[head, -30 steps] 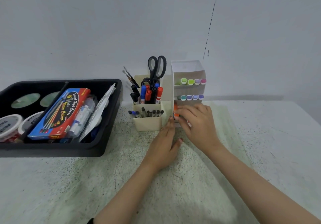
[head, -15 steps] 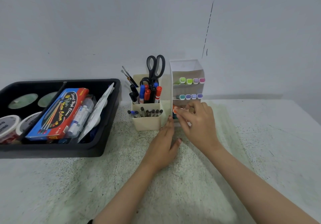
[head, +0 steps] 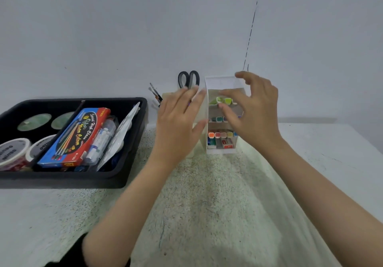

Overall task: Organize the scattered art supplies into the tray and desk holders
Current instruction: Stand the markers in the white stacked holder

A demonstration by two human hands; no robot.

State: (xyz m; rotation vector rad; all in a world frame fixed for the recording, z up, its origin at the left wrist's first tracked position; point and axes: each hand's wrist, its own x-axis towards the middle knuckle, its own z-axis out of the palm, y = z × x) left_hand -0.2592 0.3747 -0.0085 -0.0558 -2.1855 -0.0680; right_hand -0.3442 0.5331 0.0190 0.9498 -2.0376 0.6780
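- The tray (head: 62, 181) sits at the left of the counter (head: 207, 204) and is already loaded. It holds a paint box (head: 78, 136), a palette (head: 124, 130) leaning by the right wall, and tubs (head: 11, 151) in the left compartment.
- The marker holder (head: 221, 83) stands upright at the back of the counter, to the right of the tray. Markers (head: 217, 135) lie cap-outward in its tiers, with small boxes (head: 227, 143) in the bottom slot.
- The pen holder (head: 165, 96) stands just beside it on the left, mostly hidden behind the left hand (head: 178, 126). Scissors (head: 188, 79) and brushes (head: 155, 93) stick up from it.
- Left hand: the grip is slack, fingers straight and close together, with nothing in it. It is raised in front of the pen holder, fingertips by the marker holder's left edge. I cannot tell whether they touch it.
- Right hand (head: 255, 113): the grip is wide, fingers spread and only lightly bent, holding nothing. It hovers in front of the marker holder's upper tiers, with one finger up by the top rim.
- Every supply in view sits in the tray or a holder, so the sorting looks done or very nearly so.
- What is left seems at most a tidy-up: squaring the two holders together, or pressing markers in flush.
- The hands cover parts of the tiers and most of the pen holder, so I cannot vouch for those spots.
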